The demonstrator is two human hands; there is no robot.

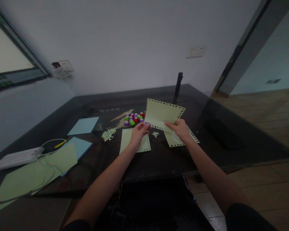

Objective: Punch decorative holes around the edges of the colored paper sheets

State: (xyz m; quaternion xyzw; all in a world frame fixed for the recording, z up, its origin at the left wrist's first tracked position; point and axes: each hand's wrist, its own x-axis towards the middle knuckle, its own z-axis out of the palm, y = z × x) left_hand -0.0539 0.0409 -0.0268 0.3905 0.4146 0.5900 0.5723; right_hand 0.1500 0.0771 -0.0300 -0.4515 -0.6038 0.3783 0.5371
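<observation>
Paper (162, 112), pale green, rectangular and hole-punched along most edges, is held above the dark glossy table (159, 165), pinched by the right hand (181, 129), the left hand (137, 134) curled at its near corner, exact grip unclear, and uneven pulling could tear the perforated margin.
</observation>
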